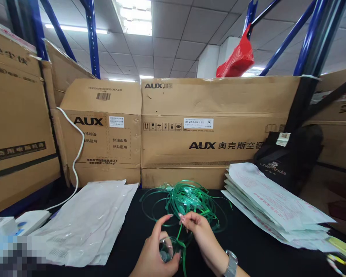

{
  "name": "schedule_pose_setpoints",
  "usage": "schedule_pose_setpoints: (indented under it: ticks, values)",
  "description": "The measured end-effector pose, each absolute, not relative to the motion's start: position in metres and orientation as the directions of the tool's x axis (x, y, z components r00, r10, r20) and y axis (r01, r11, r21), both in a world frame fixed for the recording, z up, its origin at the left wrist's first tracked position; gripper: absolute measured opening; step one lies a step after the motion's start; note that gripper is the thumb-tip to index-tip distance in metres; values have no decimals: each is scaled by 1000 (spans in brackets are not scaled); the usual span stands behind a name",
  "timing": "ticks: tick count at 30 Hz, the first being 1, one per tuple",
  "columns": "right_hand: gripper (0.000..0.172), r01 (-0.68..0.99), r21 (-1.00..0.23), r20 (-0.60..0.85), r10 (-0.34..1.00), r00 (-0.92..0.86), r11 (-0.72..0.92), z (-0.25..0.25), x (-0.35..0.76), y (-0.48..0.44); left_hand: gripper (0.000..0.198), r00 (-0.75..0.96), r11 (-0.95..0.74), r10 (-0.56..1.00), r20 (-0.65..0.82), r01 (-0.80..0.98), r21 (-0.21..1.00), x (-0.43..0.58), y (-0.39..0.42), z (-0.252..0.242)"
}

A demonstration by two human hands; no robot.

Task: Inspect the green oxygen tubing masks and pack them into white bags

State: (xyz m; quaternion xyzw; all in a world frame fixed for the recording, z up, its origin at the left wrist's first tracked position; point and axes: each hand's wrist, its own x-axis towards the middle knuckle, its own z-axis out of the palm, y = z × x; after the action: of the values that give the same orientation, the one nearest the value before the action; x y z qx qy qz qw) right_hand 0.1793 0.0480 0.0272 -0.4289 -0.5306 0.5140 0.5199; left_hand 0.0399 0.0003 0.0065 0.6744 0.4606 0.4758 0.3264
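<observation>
A tangle of thin green tubing (187, 202) lies on the black tabletop (248, 242) in front of me. My left hand (154, 252) is curled round a clear plastic mask piece (167, 249) attached to that tubing, near the bottom edge. My right hand (200, 232), with a watch on its wrist, pinches a strand of the green tubing just above the mask. Both hands are close together at the near end of the tangle.
A stack of clear-and-white pouches (89, 223) lies to the left, a fanned stack of printed pouches (276, 207) to the right. AUX cardboard boxes (213, 130) wall off the back. A black bag (291, 157) leans at right; a white power strip (29, 222) at left.
</observation>
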Motion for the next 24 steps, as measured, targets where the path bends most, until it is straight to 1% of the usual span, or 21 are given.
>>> schedule_pose_setpoints:
  ticks: [2, 4, 6, 9, 12, 14, 16, 18, 22, 24]
  values:
    - [27, -79, -989, 129, 989, -70, 124, 31, 183, 50, 68, 107, -348, 937, 331, 271, 897, 39, 0, 9]
    - [26, -80, -987, 145, 984, -99, 138, 34, 184, 50, 63, 90, -312, 950, 300, 196, 930, 37, 1, 12]
    - [26, -86, -988, 142, 968, -206, 127, 36, 182, 47, 59, 80, -269, 962, 263, 75, 960, 33, 4, 15]
    - [33, -41, -996, 87, 913, -398, 77, 37, 177, 42, 58, 40, -235, 970, 239, -90, 968, 25, 10, 17]
    - [31, 44, -992, 78, 847, -525, 119, 36, 176, 38, 57, 3, -220, 975, 223, -159, 962, 20, 16, 17]
    - [27, 52, -990, 78, 818, -569, 130, 34, 177, 37, 55, -27, -224, 974, 223, -193, 955, 20, 18, 17]
    - [26, 7, -998, 49, 820, -570, 64, 32, 177, 37, 47, -71, -227, 974, 216, -239, 944, 22, 17, 19]
    - [26, -82, -996, 26, 830, -558, -24, 31, 177, 38, 40, -82, -176, 984, 158, -314, 933, 23, 16, 22]
    - [22, -280, -953, 61, 837, -544, -113, 32, 177, 40, 36, -15, -1, 1000, -8, -506, 863, 18, 13, 30]
    - [21, -341, -929, 78, 829, -554, -140, 34, 178, 41, 31, 14, 47, 999, -47, -538, 841, 16, 12, 33]
